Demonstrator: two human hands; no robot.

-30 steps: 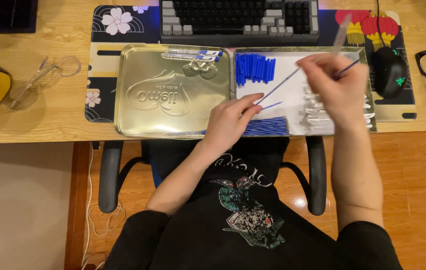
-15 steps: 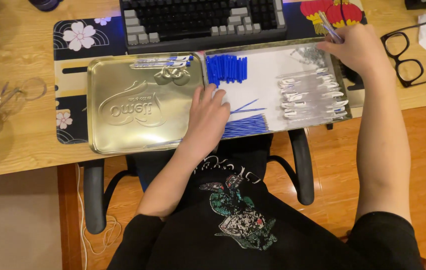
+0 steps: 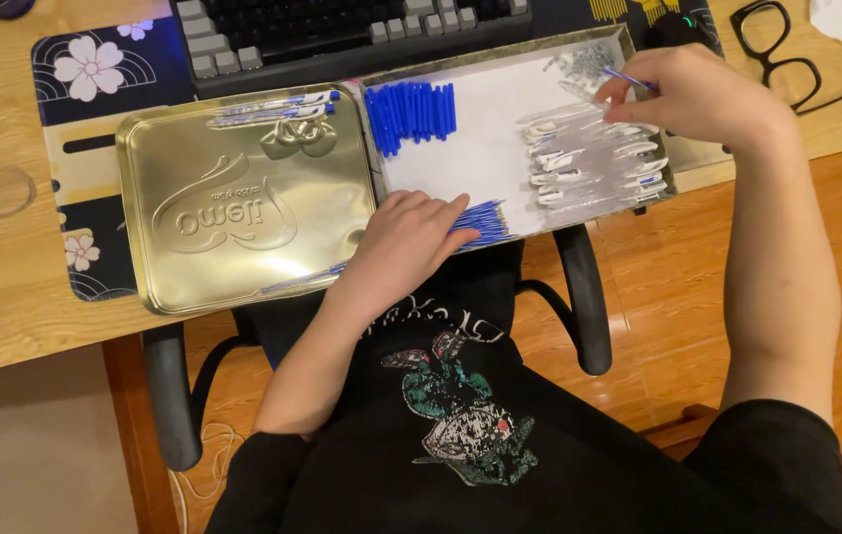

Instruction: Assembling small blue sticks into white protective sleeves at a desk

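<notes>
wooden desk (image 3: 5, 297), blue refill (image 3: 628, 79) pinched in right hand (image 3: 703, 99) grip

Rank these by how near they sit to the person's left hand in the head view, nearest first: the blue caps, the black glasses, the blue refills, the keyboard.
From the left hand:
1. Blue refills, touching its fingers at the tray's near edge.
2. Blue caps, in the tray's far left corner.
3. Keyboard, beyond the tray on the desk mat.
4. Black glasses, far right on the desk.
</notes>
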